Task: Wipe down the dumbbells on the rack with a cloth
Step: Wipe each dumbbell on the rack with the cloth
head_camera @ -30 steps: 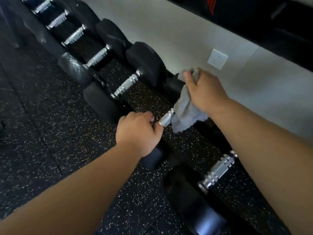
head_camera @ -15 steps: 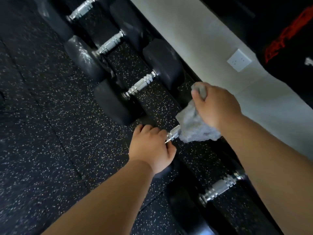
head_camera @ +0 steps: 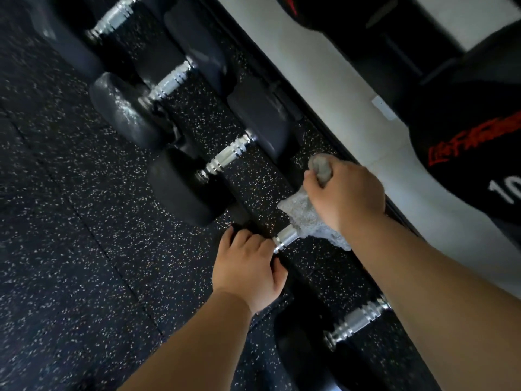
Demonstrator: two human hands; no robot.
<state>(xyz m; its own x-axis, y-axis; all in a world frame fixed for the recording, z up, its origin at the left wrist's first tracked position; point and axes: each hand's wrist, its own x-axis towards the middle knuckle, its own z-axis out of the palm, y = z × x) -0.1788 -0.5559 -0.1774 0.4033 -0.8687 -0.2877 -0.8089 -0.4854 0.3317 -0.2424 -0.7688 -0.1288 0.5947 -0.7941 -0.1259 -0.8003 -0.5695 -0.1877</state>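
Observation:
A row of black dumbbells with chrome handles lies on a low rack above the speckled floor. My right hand [head_camera: 345, 193] grips a crumpled grey cloth [head_camera: 306, 218] and holds it against the far end of one dumbbell's chrome handle [head_camera: 284, 239]. My left hand [head_camera: 249, 268] curls over that dumbbell's near black head, which it mostly hides. The neighbouring dumbbell [head_camera: 180, 190] lies just beyond, with its handle bare.
More dumbbells [head_camera: 127, 114] run up and left along the rack, and another dumbbell handle [head_camera: 356, 320] lies closer to me. A pale wall with a socket [head_camera: 384, 108] runs behind. Larger black weights with red lettering [head_camera: 465, 142] overhang at the upper right. Speckled rubber floor [head_camera: 70, 249] spreads to the left.
The view has tilted down and closer to the rack. Both hands stay on the same dumbbell, the right hand with the cloth still at the handle's far end.

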